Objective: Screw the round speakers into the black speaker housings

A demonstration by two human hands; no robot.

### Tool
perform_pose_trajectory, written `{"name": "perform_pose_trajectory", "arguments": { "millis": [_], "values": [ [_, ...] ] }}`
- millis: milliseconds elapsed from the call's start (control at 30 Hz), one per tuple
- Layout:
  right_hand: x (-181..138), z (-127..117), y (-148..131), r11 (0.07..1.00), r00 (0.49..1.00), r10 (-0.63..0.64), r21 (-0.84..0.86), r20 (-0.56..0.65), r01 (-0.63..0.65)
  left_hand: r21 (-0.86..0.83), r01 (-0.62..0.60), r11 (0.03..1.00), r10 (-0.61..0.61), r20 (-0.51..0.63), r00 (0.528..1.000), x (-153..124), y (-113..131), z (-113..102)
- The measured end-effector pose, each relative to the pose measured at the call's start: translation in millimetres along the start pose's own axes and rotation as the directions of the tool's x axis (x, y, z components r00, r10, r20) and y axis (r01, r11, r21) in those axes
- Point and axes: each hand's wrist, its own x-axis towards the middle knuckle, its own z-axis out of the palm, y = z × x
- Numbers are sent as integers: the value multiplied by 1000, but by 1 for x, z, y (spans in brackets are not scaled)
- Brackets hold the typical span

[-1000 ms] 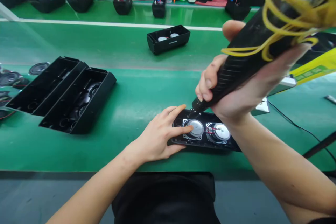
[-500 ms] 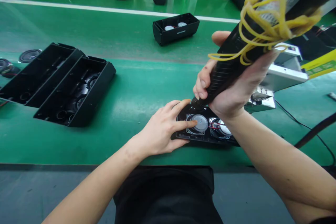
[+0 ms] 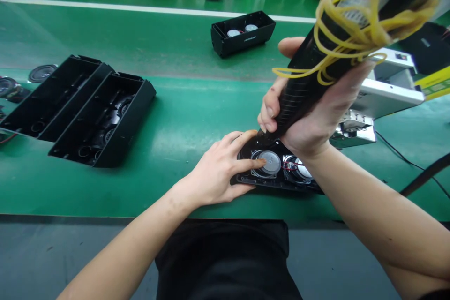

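Observation:
My right hand is wrapped around a black power screwdriver, held tilted with yellow cord wound about its upper part. Its tip points down at the back edge of a black speaker panel on the bench; the exact contact is hidden. Set in the panel are two round speaker drivers, a left one and a right one partly covered by my right wrist. My left hand grips the panel's left end, thumb at the front edge, index finger reaching onto the left driver.
Two open black speaker housings lie side by side on the left, near a loose speaker driver. Beyond my hands sits another black box with two drivers. A white machine and a black cable are on the right.
Both hands keep their holds, and the screwdriver stays at the panel's back edge. The view has shifted slightly. The far black box appears a little farther right.

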Motion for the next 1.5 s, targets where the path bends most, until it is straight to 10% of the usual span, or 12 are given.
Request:
{"name": "perform_pose_trajectory", "arguments": {
  "millis": [1167,1500],
  "values": [
    [-12,4,15,985,991,-12,171,136,-12,146,-45,988,43,18,999,-1,0,0],
    [13,-79,-49,983,998,7,-184,-57,-17,143,60,988,-62,12,998,-21,0,-15]
  ]
}}
